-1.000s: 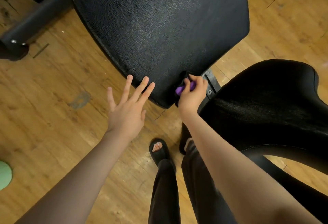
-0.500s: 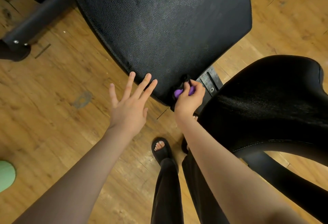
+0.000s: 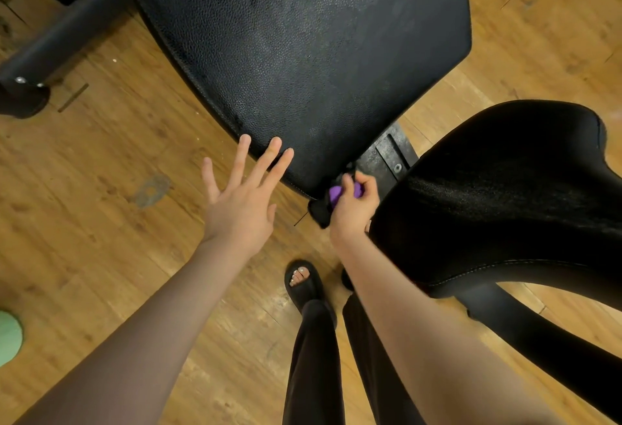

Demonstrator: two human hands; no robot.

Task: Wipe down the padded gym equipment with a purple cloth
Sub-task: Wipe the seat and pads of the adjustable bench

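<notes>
1. Two bare hands are reaching toward the large black textured vinyl pad (image 3: 303, 64), which is filling the upper middle of the head view.
2. The left hand (image 3: 240, 204) is spreading wide, fingers straight and holding nothing; its fingertips (image 3: 276, 143) are lying at the pad's near stitched edge, though whether they are actually touching it is not clear.
3. The right hand (image 3: 353, 212) is curling around the small bunched purple cloth (image 3: 335, 194), and only a bit of the cloth is showing between the fingers.
4. The cloth is sitting at the near corner of the large pad, just beside the grey metal bracket with a bolt (image 3: 390, 155) that is lying between the two pads.
5. The smooth black curved seat pad (image 3: 505, 195) is lying on the right, with the right wrist just beside its edge.
6. The person's black open-toed sandal (image 3: 303, 285) and black trouser legs (image 3: 316, 357) are standing on the worn wooden plank floor (image 3: 101, 205).
7. A black tubular frame leg (image 3: 57, 44) is running across the upper left, and a pale green rounded object (image 3: 8, 337) is showing at the left edge.
</notes>
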